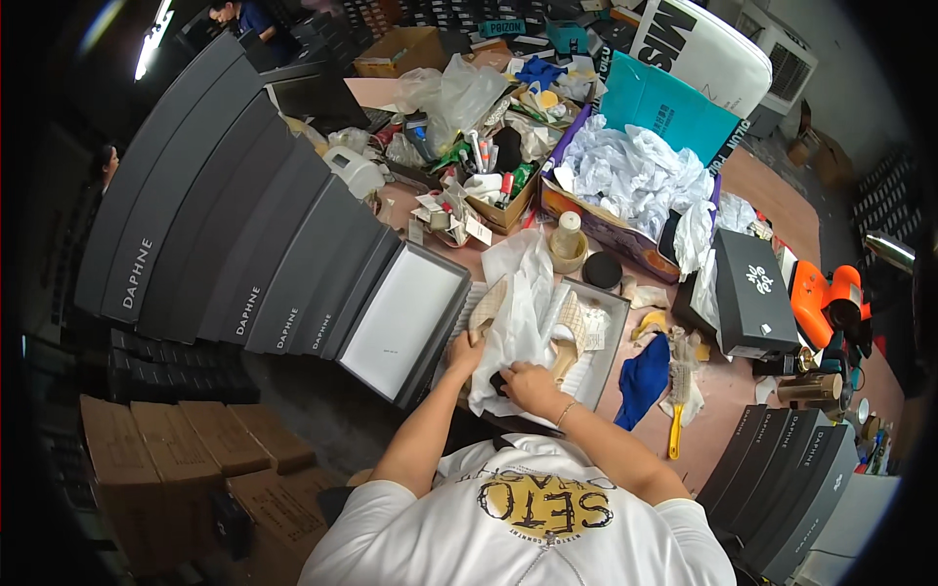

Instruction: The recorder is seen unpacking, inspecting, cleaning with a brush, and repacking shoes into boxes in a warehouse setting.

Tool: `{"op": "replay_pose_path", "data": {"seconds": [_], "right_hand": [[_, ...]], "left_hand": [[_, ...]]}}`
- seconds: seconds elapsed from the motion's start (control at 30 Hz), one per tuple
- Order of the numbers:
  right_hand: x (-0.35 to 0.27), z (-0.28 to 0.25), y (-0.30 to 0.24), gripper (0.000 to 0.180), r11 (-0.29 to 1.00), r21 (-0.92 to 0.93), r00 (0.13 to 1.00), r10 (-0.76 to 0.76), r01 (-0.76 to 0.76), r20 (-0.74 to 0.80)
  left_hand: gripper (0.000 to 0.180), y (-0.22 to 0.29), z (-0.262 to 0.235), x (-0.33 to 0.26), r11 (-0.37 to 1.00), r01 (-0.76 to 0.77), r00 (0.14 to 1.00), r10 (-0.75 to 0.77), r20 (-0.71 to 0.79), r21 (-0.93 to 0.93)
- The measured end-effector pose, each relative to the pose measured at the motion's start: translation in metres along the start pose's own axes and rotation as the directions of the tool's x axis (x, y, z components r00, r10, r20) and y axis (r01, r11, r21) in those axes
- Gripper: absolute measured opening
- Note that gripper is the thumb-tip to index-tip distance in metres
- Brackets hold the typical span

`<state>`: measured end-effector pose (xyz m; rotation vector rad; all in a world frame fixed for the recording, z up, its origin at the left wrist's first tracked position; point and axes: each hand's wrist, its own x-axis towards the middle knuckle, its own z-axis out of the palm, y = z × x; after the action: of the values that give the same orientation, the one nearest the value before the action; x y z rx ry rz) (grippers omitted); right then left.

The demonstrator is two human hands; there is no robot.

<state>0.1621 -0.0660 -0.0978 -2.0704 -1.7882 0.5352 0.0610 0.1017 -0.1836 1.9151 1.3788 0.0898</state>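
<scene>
Holding white tissue paper [518, 322] with both hands, over an open grey shoe box [604, 354] on the pink table [772, 195]. Left hand [465, 352] closed on the paper's left edge, low down. Right hand [528, 383] pressed on the paper's bottom end, fingers curled over something dark; cannot tell if really gripping. Paper standing up between the two hands and reaching away toward the far end of the box. Beige shoes [489, 311] peeking out from under the paper, inside the box.

Just left of the left hand, a box lid [403, 322] lying upside down, white inside, dark grey rim. Further left, a long row of dark grey boxes [234, 225] leaning like books, each with small white letters on its end. Below those, brown cardboard cartons [186, 459] on the floor. Right of the box, a blue cloth [643, 379] and a yellow-handled brush [676, 400], near the right hand. Past those, a black box [747, 293] with a white mark on top. More dark grey boxes [791, 479] at the lower right. Far side of the table: a purple-edged box of crumpled white paper [630, 176], and a teal bag [664, 107].
</scene>
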Motion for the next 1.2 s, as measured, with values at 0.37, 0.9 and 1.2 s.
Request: {"op": "replay_pose_path", "data": {"seconds": [0.37, 0.9, 1.2], "right_hand": [[-0.002, -0.036, 0.012, 0.024, 0.921, 0.39, 0.998, 0.008, 0.014, -0.055], [0.036, -0.093, 0.26, 0.027, 0.946, 0.137, 0.835, 0.324, -0.294, -0.445], [-0.063, -0.116, 0.0, 0.023, 0.884, 0.376, 0.909, -0.114, 0.277, -0.402]], "left_hand": [[0.031, 0.098, -0.152, -0.055, 0.258, -0.067, 0.974, 0.228, -0.007, -0.964], [0.081, 0.141, -0.071, -0.108, 0.463, 0.495, 0.591, 0.442, 0.675, -0.736], [0.094, 0.133, -0.04, -0.147, 0.58, 0.195, 0.74, 0.441, 0.507, -0.791]]}}
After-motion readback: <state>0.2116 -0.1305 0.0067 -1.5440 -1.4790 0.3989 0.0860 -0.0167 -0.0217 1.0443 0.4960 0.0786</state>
